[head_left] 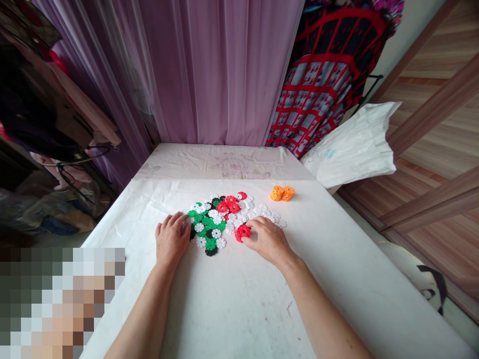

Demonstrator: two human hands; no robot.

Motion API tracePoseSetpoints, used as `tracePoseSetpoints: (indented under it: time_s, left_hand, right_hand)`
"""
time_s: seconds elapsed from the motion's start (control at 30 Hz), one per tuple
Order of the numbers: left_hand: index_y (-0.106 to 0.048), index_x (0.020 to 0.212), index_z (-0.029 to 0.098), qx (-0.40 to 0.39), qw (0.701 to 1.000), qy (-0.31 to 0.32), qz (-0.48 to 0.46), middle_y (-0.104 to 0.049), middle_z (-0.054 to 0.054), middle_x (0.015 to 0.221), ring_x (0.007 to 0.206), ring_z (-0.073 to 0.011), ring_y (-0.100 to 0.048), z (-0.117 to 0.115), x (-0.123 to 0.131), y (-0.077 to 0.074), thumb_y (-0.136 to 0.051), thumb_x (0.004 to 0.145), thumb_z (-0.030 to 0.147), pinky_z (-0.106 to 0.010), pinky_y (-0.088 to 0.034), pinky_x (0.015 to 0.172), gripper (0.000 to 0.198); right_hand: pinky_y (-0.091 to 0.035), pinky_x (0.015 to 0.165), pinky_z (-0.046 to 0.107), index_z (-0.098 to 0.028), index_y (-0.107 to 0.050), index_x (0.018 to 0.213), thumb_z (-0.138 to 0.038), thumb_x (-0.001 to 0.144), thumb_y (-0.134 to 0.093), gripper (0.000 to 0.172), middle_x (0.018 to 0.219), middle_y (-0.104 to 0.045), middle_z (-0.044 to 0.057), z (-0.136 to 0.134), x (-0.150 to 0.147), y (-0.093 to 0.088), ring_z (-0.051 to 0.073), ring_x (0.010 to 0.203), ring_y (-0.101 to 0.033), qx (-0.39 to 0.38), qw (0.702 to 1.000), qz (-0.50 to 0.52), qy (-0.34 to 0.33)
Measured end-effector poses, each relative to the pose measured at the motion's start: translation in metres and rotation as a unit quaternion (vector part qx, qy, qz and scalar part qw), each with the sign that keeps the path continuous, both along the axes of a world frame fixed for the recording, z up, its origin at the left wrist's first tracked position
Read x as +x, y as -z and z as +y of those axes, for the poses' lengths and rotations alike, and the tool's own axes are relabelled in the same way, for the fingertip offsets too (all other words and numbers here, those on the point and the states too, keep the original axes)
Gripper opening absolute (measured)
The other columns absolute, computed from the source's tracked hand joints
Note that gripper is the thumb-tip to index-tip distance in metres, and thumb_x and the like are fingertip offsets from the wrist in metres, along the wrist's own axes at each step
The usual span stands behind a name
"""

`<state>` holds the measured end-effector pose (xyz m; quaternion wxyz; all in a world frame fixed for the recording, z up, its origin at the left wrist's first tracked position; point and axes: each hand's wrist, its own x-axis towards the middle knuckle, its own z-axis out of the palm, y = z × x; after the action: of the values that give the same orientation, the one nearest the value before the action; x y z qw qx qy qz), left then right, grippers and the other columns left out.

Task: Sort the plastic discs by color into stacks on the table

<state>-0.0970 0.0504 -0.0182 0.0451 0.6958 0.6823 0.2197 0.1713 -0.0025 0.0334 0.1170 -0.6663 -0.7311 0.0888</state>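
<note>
My left hand [172, 240] lies flat and relaxed on the white cloth [228, 304], its fingers loosely spread and slightly curled. The fingertips rest against the edge of a pile of plastic snowflake discs [213, 219], in green, white, red and black, and I can't tell whether they are pressing on a disc or only touching it; they aren't clenched. My right hand [267, 241] is on the other side of the pile, with its fingers bent forward against a small red stack of discs [243, 232], which sits at the pile's near edge. From this view I can't tell whether those fingers are gripping it or just touching it. Between my hands, the pile spreads across the cloth. Beyond it stand two orange stacks of discs [282, 193], lying on their sides just apart from it. Past the table's far end hangs a purple curtain [220, 65], with a white plastic sack [352, 147] to its right.
</note>
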Motion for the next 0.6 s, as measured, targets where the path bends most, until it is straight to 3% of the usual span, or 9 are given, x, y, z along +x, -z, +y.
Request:
tracePoseSetpoints:
  time_s: [0.3,0.6]
  left_hand:
    - [-0.065,0.123,0.026,-0.012,1.000,0.002,-0.001,-0.059,-0.006,0.141,0.135,-0.0306,-0.046,0.000,-0.001,0.000,-0.040,0.096,0.039,-0.052,-0.031,0.112,0.039]
    - [-0.066,0.123,0.026,-0.013,1.000,-0.001,-0.002,-0.060,-0.005,0.140,0.134,-0.0304,-0.046,0.000,0.000,-0.001,-0.041,0.096,0.039,-0.052,-0.032,0.111,0.039]
  right_hand:
    - [-0.041,0.086,0.028,-0.023,-0.066,0.108,-0.031,0.083,-0.065,0.026,0.112,-0.067,0.005,0.000,0.005,-0.001,0.020,0.107,-0.059,-0.006,1.000,0.023,0.001]
    - [-0.039,0.076,0.025,-0.024,-0.067,0.104,-0.030,0.078,-0.069,0.027,0.106,-0.070,0.002,-0.006,0.011,-0.003,0.018,0.094,-0.064,-0.073,0.997,0.032,0.013]
